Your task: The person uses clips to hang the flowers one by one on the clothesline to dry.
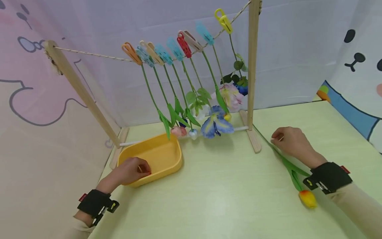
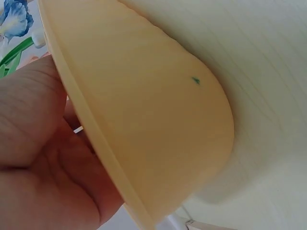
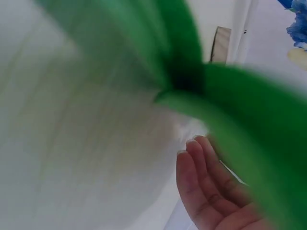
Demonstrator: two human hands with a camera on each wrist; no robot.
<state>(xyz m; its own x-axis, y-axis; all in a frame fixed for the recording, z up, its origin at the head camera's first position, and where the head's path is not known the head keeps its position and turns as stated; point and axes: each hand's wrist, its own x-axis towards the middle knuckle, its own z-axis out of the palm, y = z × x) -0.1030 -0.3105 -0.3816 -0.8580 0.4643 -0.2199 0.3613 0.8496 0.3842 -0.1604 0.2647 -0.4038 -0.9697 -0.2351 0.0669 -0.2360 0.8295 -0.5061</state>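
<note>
My left hand (image 1: 134, 169) reaches over the near side of a yellow basket (image 1: 161, 154), fingers curled inside it. A tiny red spot shows at its fingertips; whether they pinch something is unclear. In the left wrist view, the basket's wall (image 2: 144, 110) hides the fingertips. My right hand (image 1: 293, 142) hovers beside the stem of a red-and-yellow tulip (image 1: 308, 199) lying on the table. Its fingers (image 3: 211, 177) are loosely bent, with no grip on the stem visible. Blurred green tulip leaves (image 3: 184, 72) cross in front of them in the right wrist view.
A wooden frame (image 1: 252, 66) carries a rope (image 1: 95, 54). Several clothespins on it, such as an orange one (image 1: 131, 53), hold artificial flowers upside down, among them a blue iris (image 1: 217, 122). A pale table (image 1: 209, 196) lies below; a printed curtain (image 1: 298, 49) hangs behind.
</note>
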